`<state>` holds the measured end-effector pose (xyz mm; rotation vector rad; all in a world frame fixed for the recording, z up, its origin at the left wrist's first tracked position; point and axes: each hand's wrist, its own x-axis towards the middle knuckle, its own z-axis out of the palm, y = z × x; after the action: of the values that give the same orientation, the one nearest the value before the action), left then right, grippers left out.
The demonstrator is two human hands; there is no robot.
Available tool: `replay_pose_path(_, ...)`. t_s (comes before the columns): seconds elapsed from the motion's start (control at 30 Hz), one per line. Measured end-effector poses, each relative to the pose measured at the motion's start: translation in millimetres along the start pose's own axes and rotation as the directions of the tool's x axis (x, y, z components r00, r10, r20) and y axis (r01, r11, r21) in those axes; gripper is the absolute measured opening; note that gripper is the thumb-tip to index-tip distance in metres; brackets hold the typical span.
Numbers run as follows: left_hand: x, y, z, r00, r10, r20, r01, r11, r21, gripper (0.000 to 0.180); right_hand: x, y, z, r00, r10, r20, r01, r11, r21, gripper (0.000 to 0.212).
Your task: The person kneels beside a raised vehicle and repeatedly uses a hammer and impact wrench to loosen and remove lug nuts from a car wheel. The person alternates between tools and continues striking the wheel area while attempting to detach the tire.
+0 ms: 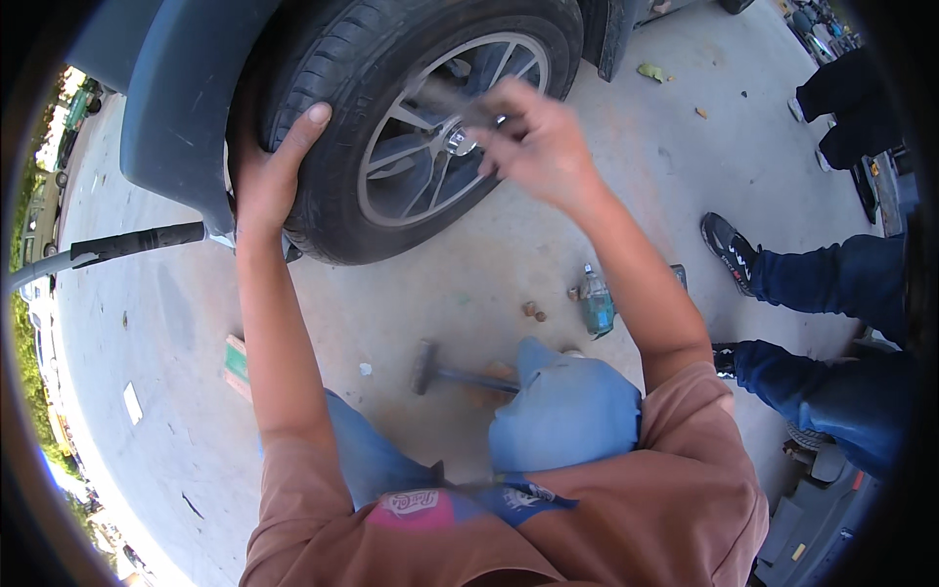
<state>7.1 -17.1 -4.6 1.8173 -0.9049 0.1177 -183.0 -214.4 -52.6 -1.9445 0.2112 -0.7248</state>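
A car wheel (328, 210) with a black tyre and silver spoked rim sits at the wheel arch. My left hand (269, 181) grips the tyre's left side, thumb on the tread edge and fingers hidden behind. Just in front of the chrome hub centre (460, 140) is my right hand (533, 137), smeared by motion. Its fingers are curled around something dark. A blurred dark streak (435, 96) runs from them across the spokes; its kind is unclear. Below, a hammer (424, 368) lies on the ground beside my bent knee.
A clear bluish bottle (597, 305) and small brown pieces (533, 311) are on the concrete right of centre. A bar with a black sleeve (142, 243) reaches the car from the left. Other people's legs (807, 279) stand at right. A green-and-tan block (237, 360) lies left.
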Motion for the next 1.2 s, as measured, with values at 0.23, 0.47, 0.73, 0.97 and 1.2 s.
replay_pose_path(0.23, 5, -3, 3, 0.999, 0.033, -0.011, -0.033, 0.999, -0.007, 0.094, -74, 116, 41, 0.986, 0.16, 0.047, -0.16, 0.987, -0.003, 0.035)
replay_pose_path(0.47, 2, -7, 2, 1.0, 0.012, -0.02, -0.012, 1.0, 0.002, 0.096, -46, 109, -10, 0.782, 0.532, 0.324, -0.396, 0.022, 0.918, 0.026)
replay_pose_path(0.73, 1, -5, 6, 1.0, 0.004, -0.008, -0.004, 1.0, -0.021, 0.098, -1, 109, -55, 0.77, 0.617, -0.162, -0.238, 0.514, 0.824, 0.012)
replay_pose_path(0.97, 4, -2, 6, 0.999, 0.043, -0.007, -0.044, 0.999, -0.01, 0.096, -42, 19, 49, 0.952, 0.084, 0.294, 0.067, 0.881, -0.469, 0.037)
replay_pose_path(1.2, 4, 3, 3, 1.0, 0.011, 0.008, -0.011, 1.0, -0.007, 0.095, -73, 120, 28, 0.623, 0.602, 0.499, -0.462, -0.232, 0.856, 0.026)
